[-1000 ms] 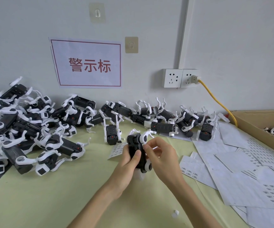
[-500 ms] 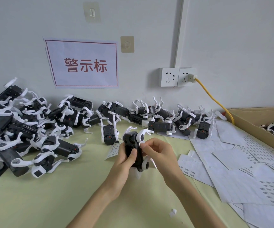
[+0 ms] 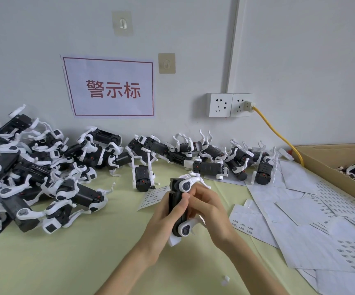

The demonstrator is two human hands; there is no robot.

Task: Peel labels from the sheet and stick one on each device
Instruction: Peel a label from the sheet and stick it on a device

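A person's two bare hands hold one black-and-white device [image 3: 177,206] upright above a pale yellow-green table [image 3: 70,258], near the middle of the view. The left hand [image 3: 165,218] wraps around the device's dark body from the left, with the thumb lying across its front. The right hand [image 3: 209,209] grasps it from the right, fingers curled in against the body between the two white hinged arms with round grey joints. Whether a label sits under those fingers cannot be told.

Just behind the held device, a small label sheet [image 3: 152,198] lies flat on the table, printed with rows of small dark labels. To the right, many larger white label sheets [image 3: 313,228] lie spread and overlapping, some with rows of labels showing.

A big heap of the same devices [image 3: 36,177] covers the left side of the table, and a row of more devices [image 3: 206,160] runs along the wall behind the hands. At the far right stands an open cardboard box [image 3: 330,167] holding a few more devices.

On the white wall hangs a paper sign [image 3: 111,88] with a red border and red Chinese characters. To its right is a double wall socket [image 3: 229,104] with a yellow cable [image 3: 278,135] plugged in, running down toward the box. A small white scrap [image 3: 225,279] lies on the table near the right forearm.
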